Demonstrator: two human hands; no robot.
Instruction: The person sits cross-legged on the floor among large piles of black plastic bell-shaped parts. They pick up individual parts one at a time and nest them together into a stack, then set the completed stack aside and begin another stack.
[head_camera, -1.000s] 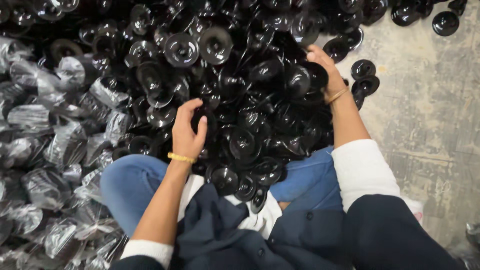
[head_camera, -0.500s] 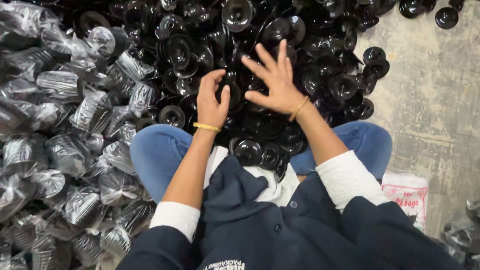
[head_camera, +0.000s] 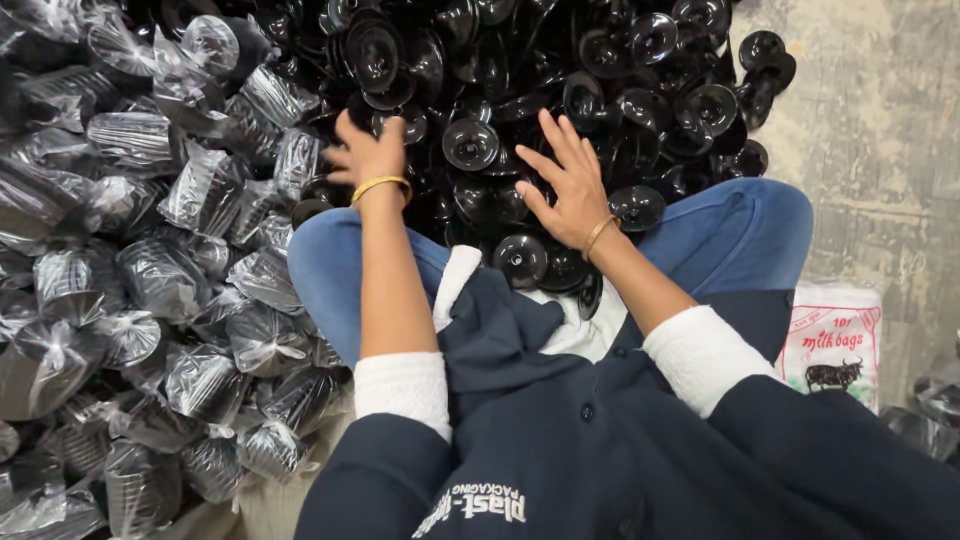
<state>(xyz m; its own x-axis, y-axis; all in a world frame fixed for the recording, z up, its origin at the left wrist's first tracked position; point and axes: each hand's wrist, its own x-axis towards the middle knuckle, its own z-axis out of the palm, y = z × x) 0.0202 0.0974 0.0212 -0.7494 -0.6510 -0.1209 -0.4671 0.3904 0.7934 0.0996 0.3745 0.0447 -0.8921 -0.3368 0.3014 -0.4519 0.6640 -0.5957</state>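
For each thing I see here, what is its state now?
Left hand: reaching into the black discs, fingers curled.
Right hand: fingers spread, resting on the discs.
Black discs: loose, piled.
Bagged stacks: wrapped, heaped at the left.
White packet: lying on the floor.

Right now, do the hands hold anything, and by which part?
The right hand lies open on the black discs, holding nothing. The left hand curls into them; a hold cannot be told.

Navy jacket, white cuffs, jeans, gold bangles.
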